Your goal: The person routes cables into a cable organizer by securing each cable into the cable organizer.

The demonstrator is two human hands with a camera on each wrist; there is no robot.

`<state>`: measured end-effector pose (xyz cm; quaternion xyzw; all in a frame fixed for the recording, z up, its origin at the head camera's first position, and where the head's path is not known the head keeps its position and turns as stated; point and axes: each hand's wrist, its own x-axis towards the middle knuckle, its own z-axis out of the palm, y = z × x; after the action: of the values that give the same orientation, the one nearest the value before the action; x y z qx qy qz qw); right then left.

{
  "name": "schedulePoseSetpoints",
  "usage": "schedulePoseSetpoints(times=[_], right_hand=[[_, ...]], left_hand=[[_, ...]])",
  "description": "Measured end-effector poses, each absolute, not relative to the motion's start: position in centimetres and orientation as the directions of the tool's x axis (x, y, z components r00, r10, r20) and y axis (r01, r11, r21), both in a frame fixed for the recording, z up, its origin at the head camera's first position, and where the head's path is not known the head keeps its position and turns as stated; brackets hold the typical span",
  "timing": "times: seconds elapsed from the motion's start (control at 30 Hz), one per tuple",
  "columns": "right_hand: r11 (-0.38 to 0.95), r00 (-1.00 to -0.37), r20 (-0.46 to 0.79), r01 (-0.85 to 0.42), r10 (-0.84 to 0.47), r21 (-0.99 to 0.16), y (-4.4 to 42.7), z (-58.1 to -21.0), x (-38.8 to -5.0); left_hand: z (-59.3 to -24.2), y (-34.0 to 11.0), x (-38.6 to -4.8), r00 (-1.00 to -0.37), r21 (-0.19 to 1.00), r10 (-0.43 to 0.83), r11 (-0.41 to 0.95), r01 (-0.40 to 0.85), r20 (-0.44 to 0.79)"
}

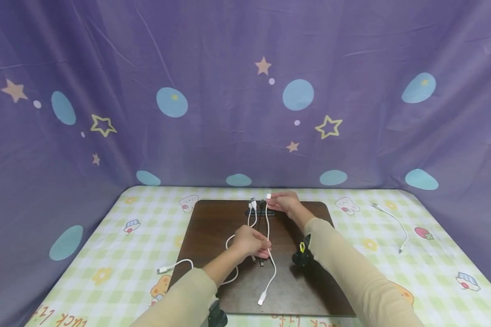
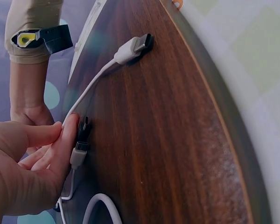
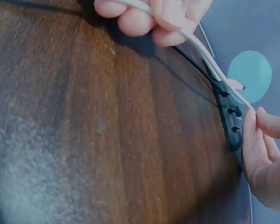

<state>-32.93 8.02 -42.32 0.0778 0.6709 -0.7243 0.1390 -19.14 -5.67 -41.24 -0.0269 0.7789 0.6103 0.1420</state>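
My left hand point(image 1: 251, 241) pinches a white charging cable point(image 1: 268, 223) partway along its length, between thumb and fingers. At the far side of the board, my right hand point(image 1: 284, 201) pinches the same cable just below its upper plug point(image 1: 268, 196). The cable's lower plug point(image 2: 129, 50) lies on the dark wooden board point(image 1: 294, 286). Between my hands the cable passes close over a black cable clip strip point(image 3: 230, 133) at the board's far edge. A black cable point(image 3: 196, 67) and white cable plugs point(image 1: 253, 204) are at the strip's other slots.
Left of my left hand, a looped white cable ends in a plug point(image 1: 163, 270) on the checkered tablecloth point(image 1: 118, 268). Another short white cable point(image 1: 394, 219) lies on the cloth at the right. A purple curtain point(image 1: 237, 150) rises behind the table.
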Motion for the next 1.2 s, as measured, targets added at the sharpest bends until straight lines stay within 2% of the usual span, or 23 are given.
schedulePoseSetpoints(times=[0.27, 0.4, 0.57, 0.73, 1.0, 1.2], right_hand=[[0.112, -0.963, -0.259, 0.25, -0.073, -0.962, 8.3, -43.0, -32.8], [0.303, -0.987, -0.151, 0.126, -0.062, -0.945, 8.6, -43.4, -32.8], [0.514, -0.995, 0.02, -0.067, -0.097, -0.855, 8.7, -43.6, -32.7], [0.601, -0.988, 0.108, -0.153, -0.11, -0.785, 8.2, -43.3, -32.3], [0.66, -0.982, 0.186, -0.165, -0.038, -0.733, 6.9, -42.8, -31.8], [0.687, -0.968, 0.246, -0.207, -0.042, -0.696, 6.1, -42.8, -31.6]], left_hand=[[-41.0, -5.6, -18.8, -0.949, 0.93, 0.152, 0.292, -0.225, -0.277], [-41.1, -5.5, -18.8, -0.947, 0.924, 0.152, 0.305, -0.229, -0.284], [-41.1, -5.5, -18.8, -0.939, 0.916, 0.163, 0.323, -0.239, -0.303], [-41.1, -5.3, -18.9, -0.937, 0.901, 0.141, 0.353, -0.254, -0.319], [-40.8, -4.9, -19.4, -0.935, 0.882, 0.088, 0.372, -0.29, -0.344], [-40.5, -4.8, -19.9, -0.929, 0.866, 0.048, 0.382, -0.321, -0.366]])
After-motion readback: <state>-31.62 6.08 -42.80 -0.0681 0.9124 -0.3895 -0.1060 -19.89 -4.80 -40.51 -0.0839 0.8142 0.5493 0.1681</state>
